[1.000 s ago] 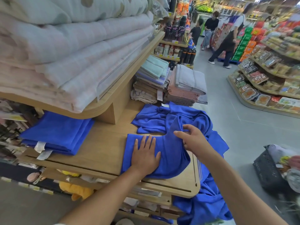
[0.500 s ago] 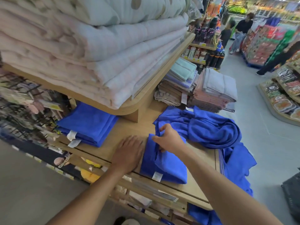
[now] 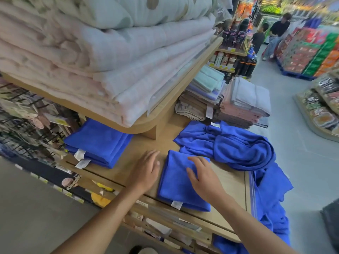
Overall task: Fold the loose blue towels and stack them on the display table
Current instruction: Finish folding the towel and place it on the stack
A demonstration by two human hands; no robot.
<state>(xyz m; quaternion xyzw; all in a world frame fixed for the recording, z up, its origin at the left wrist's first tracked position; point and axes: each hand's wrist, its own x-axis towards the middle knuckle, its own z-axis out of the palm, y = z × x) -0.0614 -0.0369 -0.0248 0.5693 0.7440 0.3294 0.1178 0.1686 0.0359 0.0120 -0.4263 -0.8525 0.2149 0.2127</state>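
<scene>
Folded blue towel (image 3: 180, 180): smooth narrow rectangle, white label (image 3: 176, 204) at the near end, lying flat on the wooden tabletop (image 3: 229, 180) close to the front edge. Right hand (image 3: 203, 177) on top of it, fingers spread and loosely bent, gripping nothing. Left hand (image 3: 146, 169), blurred, just beside the towel's left edge over bare wood, fingers straight, likewise holding nothing. Behind and to the right, at the folded piece's far end: heap of loose blue towels (image 3: 238, 149), crumpled, spilling over the tabletop's right edge and hanging toward the floor (image 3: 302, 162). Well apart to the left, under the overhanging upper shelf (image 3: 139, 125): stack of folded blue towels (image 3: 99, 142), two white tags showing. Open strip of bare wood between that stack and the left hand. On the upper shelf: thick pale quilts (image 3: 110, 52). At the tabletop's back: piles of pink, grey and green towels (image 3: 245, 103).
</scene>
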